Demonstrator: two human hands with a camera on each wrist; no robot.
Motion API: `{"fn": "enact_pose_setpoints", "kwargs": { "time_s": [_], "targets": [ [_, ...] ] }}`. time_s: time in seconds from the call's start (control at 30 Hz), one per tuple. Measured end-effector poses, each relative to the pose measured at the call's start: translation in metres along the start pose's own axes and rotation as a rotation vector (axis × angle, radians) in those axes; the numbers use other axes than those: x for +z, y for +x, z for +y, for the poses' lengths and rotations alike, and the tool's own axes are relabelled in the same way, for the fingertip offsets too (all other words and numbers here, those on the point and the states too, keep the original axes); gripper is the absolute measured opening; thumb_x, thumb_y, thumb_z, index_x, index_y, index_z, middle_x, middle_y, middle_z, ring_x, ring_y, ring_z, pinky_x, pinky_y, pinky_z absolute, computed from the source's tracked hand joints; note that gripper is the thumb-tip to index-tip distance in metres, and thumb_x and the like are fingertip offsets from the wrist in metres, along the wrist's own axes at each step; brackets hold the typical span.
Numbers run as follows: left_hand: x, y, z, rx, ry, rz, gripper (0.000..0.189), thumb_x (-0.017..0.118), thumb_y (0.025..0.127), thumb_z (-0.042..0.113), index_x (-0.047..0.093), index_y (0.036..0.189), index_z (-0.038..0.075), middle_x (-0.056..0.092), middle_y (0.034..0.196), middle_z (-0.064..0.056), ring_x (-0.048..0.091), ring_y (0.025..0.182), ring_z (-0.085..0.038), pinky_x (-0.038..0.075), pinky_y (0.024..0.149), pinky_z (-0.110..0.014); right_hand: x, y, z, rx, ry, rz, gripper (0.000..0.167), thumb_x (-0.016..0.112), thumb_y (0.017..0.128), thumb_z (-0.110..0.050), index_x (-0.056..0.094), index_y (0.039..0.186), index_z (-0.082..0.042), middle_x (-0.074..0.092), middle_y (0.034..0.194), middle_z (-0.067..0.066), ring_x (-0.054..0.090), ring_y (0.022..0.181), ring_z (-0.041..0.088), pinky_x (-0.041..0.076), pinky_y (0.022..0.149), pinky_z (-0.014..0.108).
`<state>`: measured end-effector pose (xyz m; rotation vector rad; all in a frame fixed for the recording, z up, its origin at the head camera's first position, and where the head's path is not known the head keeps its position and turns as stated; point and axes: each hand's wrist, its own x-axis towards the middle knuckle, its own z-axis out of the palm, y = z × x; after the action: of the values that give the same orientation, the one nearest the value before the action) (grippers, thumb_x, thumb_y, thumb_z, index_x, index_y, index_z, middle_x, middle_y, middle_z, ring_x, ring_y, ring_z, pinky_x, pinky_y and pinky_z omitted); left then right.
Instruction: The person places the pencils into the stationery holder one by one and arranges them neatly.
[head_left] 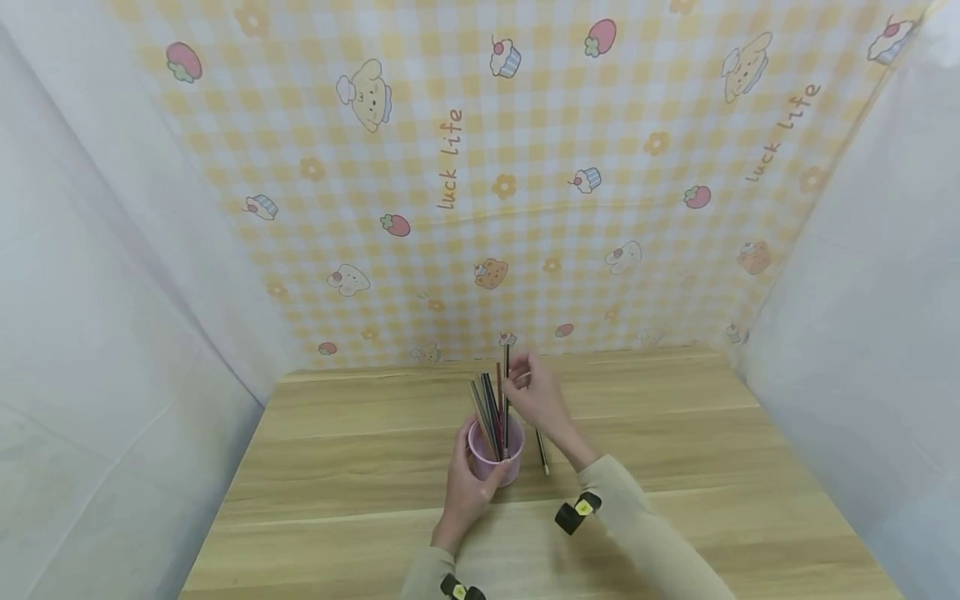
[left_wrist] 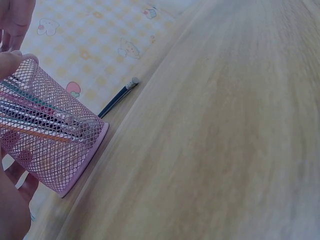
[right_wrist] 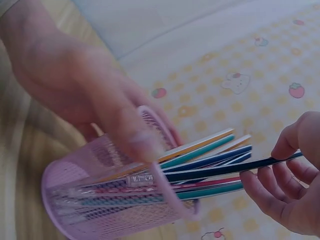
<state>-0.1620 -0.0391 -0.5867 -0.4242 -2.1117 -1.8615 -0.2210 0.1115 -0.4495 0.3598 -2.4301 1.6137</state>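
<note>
My left hand [head_left: 467,493] grips a pink mesh pencil cup [left_wrist: 52,145] round its side, with the thumb near the rim. Several pencils in dark, red, green and orange tones stand in the cup, their upper ends leaning past the rim. Between thumb and fingers, my right hand [head_left: 542,400] pinches a dark pencil [right_wrist: 215,171] above the cup. That pencil's metal-banded eraser end is down inside the rim. On the table, right of the cup, lies another dark pencil [head_left: 542,455] with an eraser end, partly hidden by my right hand in the head view.
The wooden table [head_left: 337,483] reaches back to a yellow checked cloth [head_left: 450,250] hung as a back wall. White sheets [head_left: 112,292] close off the left and right sides. A black band [head_left: 577,513] sits on my right sleeve.
</note>
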Motion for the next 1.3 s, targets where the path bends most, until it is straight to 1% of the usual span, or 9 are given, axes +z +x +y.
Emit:
{"fn": "enact_pose_setpoints", "kwargs": {
  "time_s": [0.17, 0.2, 0.4, 0.63, 0.77, 0.93, 1.03, 1.2, 1.3],
  "targets": [
    [0.000, 0.001, 0.002, -0.005, 0.013, 0.004, 0.088, 0.082, 0.081, 0.019, 0.035, 0.155, 0.011, 0.051, 0.151, -0.014, 0.054, 0.133, -0.033, 0.048, 0.107, -0.058, 0.010, -0.006, 0.010, -0.006, -0.014, -0.004, 0.027, 0.064, 0.083, 0.007, 0.059, 0.109, 0.006, 0.067, 0.092, 0.018, 0.067, 0.078, 0.022, 0.060, 0.068, 0.023],
    [0.000, 0.001, -0.003, -0.002, 0.023, 0.003, 0.088, 0.082, 0.082, 0.022, 0.035, 0.155, 0.013, 0.051, 0.152, -0.012, 0.054, 0.133, -0.031, 0.048, 0.107, -0.055, 0.011, -0.006, 0.012, -0.004, -0.019, -0.007, 0.026, 0.064, 0.083, 0.006, 0.059, 0.109, 0.005, 0.067, 0.092, 0.017, 0.066, 0.078, 0.022, 0.059, 0.068, 0.023],
    [0.001, 0.002, -0.003, 0.021, 0.024, 0.006, 0.088, 0.082, 0.081, 0.020, 0.035, 0.155, 0.012, 0.052, 0.150, -0.013, 0.057, 0.129, -0.033, 0.051, 0.105, -0.049, 0.008, -0.009, 0.019, 0.017, -0.048, -0.016, 0.025, 0.063, 0.088, 0.001, 0.059, 0.112, 0.004, 0.067, 0.097, 0.017, 0.066, 0.082, 0.022, 0.060, 0.071, 0.026],
    [0.001, 0.001, -0.003, -0.003, 0.000, 0.002, 0.090, 0.083, 0.080, 0.020, 0.035, 0.155, 0.014, 0.052, 0.150, -0.012, 0.057, 0.129, -0.033, 0.049, 0.106, -0.053, -0.001, -0.004, 0.031, 0.076, -0.088, 0.019, 0.027, 0.061, 0.091, -0.004, 0.059, 0.117, 0.006, 0.067, 0.101, 0.017, 0.067, 0.085, 0.023, 0.060, 0.074, 0.031],
    [0.000, 0.000, -0.003, -0.018, -0.013, 0.002, 0.090, 0.083, 0.080, 0.018, 0.034, 0.156, 0.015, 0.052, 0.150, -0.011, 0.056, 0.131, -0.032, 0.047, 0.108, -0.053, -0.006, -0.001, 0.039, 0.126, -0.076, 0.026, 0.028, 0.061, 0.091, -0.006, 0.059, 0.117, 0.005, 0.067, 0.103, 0.018, 0.067, 0.085, 0.024, 0.059, 0.072, 0.030],
    [0.001, -0.001, -0.003, -0.012, -0.008, 0.013, 0.091, 0.082, 0.079, 0.011, 0.034, 0.156, 0.011, 0.051, 0.150, -0.014, 0.055, 0.132, -0.034, 0.047, 0.108, -0.059, -0.010, 0.003, 0.050, 0.166, -0.079, 0.037, 0.030, 0.062, 0.091, -0.008, 0.059, 0.118, 0.004, 0.066, 0.104, 0.019, 0.067, 0.086, 0.026, 0.059, 0.070, 0.029],
    [0.001, -0.001, 0.002, -0.021, -0.007, 0.016, 0.091, 0.081, 0.078, 0.007, 0.033, 0.156, 0.005, 0.050, 0.150, -0.020, 0.054, 0.132, -0.039, 0.045, 0.108, -0.064, -0.012, 0.005, 0.058, 0.187, -0.088, 0.036, 0.029, 0.063, 0.091, -0.008, 0.059, 0.117, 0.004, 0.066, 0.105, 0.020, 0.067, 0.089, 0.029, 0.060, 0.072, 0.033],
    [-0.003, -0.001, 0.028, -0.025, -0.023, -0.001, 0.090, 0.081, 0.078, 0.007, 0.032, 0.153, -0.005, 0.050, 0.148, -0.027, 0.054, 0.130, -0.045, 0.045, 0.106, -0.066, -0.012, 0.004, 0.075, 0.233, -0.113, 0.039, 0.030, 0.064, 0.091, -0.007, 0.059, 0.118, 0.006, 0.066, 0.106, 0.022, 0.068, 0.093, 0.032, 0.062, 0.077, 0.037],
    [-0.005, -0.001, 0.036, -0.014, -0.021, -0.001, 0.089, 0.081, 0.078, 0.008, 0.034, 0.152, -0.008, 0.051, 0.146, -0.028, 0.056, 0.127, -0.046, 0.046, 0.105, -0.066, -0.011, 0.003, 0.084, 0.271, -0.116, 0.034, 0.033, 0.063, 0.090, -0.006, 0.058, 0.120, 0.006, 0.065, 0.108, 0.022, 0.067, 0.095, 0.033, 0.061, 0.076, 0.036]
  ]
}}
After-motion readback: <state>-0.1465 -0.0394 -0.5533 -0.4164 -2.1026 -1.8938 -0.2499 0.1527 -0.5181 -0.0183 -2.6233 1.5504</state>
